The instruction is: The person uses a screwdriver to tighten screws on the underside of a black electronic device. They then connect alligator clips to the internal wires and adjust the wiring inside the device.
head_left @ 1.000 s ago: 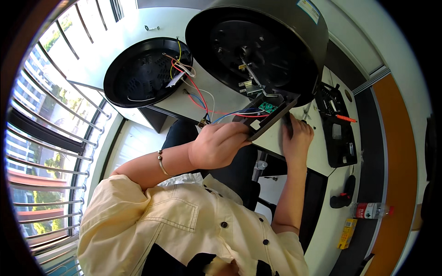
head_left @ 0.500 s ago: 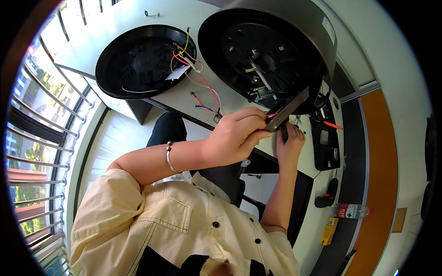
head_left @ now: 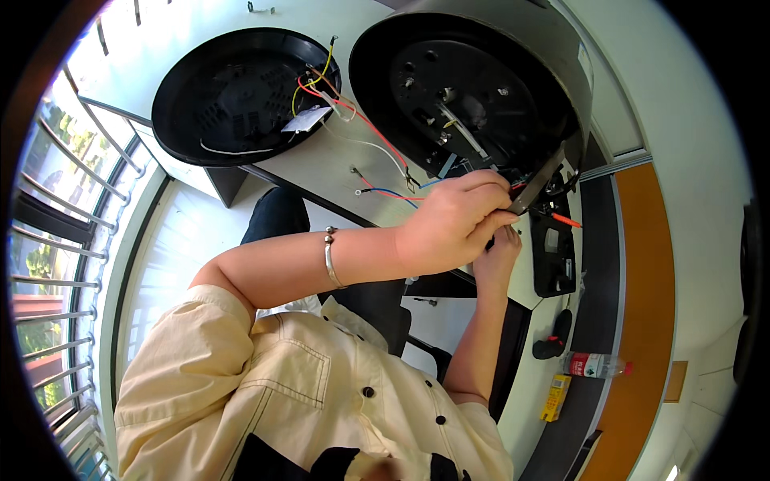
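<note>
Left hand (head_left: 455, 228): on my feed I see its thumb and fingers pinching the near end of a dark panel (head_left: 536, 186), beside the lower-right rim of a large black housing. Leftmost on the white table (head_left: 321, 172), I have a round black tray (head_left: 183, 98), with a white tag (head_left: 306, 119) at its right side and wires (head_left: 378, 131) trailing toward that hand. Next comes the housing (head_left: 473, 68), lying open toward me, metal strips inside. Right hand (head_left: 497, 256) sits just below the left, fingers curled but partly hidden; I cannot tell what it grips. Farther right I see an open black tool case (head_left: 551, 268), an orange-red tool (head_left: 566, 220), a bottle (head_left: 592, 365) on its side and a yellow box (head_left: 555, 398).
</note>
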Demonstrator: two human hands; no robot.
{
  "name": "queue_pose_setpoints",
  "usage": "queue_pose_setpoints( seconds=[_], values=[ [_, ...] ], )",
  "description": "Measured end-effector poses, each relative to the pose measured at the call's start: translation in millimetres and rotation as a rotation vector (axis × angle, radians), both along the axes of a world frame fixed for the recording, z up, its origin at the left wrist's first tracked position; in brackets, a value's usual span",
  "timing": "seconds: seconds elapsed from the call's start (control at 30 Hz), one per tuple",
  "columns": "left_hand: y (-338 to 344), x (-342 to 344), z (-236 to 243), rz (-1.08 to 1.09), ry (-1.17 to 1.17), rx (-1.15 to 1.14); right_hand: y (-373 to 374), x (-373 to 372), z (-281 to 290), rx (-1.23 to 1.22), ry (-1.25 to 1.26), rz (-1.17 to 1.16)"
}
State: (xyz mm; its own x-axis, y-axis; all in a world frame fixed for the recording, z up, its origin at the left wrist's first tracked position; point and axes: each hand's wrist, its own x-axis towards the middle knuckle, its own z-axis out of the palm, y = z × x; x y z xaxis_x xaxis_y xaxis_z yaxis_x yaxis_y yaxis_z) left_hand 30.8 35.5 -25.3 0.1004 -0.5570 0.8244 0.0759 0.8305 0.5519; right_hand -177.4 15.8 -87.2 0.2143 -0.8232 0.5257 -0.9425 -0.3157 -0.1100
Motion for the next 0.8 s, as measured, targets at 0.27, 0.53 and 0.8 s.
queue_pose_setpoints(
  seconds=[0.27, 0.53, 0.8],
  values=[
    [-4, -5, -4, 0.040, 0.085, -0.022, 2, 2, 3, -0.023, -0.019, 0.010],
    [-14, -16, 1, -0.054, 0.087, 0.047, -4, -2, -2, -0.003, -0.068, 0.010],
    [-14, -26, 15, -0.083, 0.094, 0.109, -5, -7, -10, -0.050, 0.011, 0.004]
  ],
)
